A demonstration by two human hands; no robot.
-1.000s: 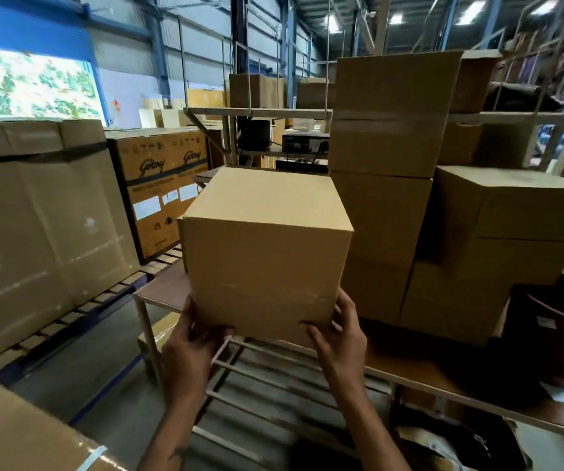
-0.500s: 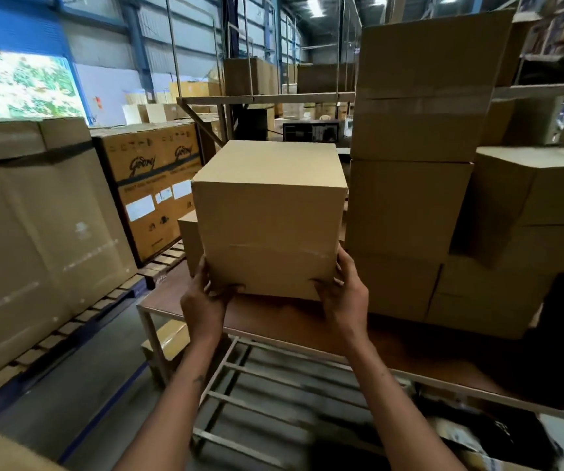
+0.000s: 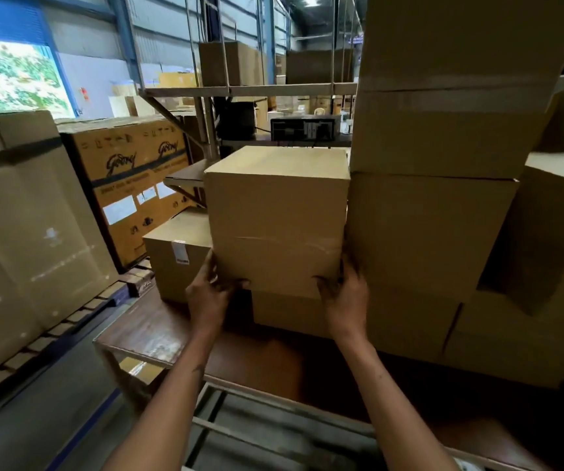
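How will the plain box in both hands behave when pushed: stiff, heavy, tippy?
Probably stiff: the box has flat faces. Likely light: left hand and right hand hold only bottom corners. Might tip, overhanging the lower box.

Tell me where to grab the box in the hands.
Grip the box at its two lower front corners, from the near side, as the left hand and right hand do: its faces are smooth, and the tall stack crowds its right side.

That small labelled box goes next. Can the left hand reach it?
Probably yes: the labelled box sits beside the left hand, front uncovered, though that hand grips the large box.
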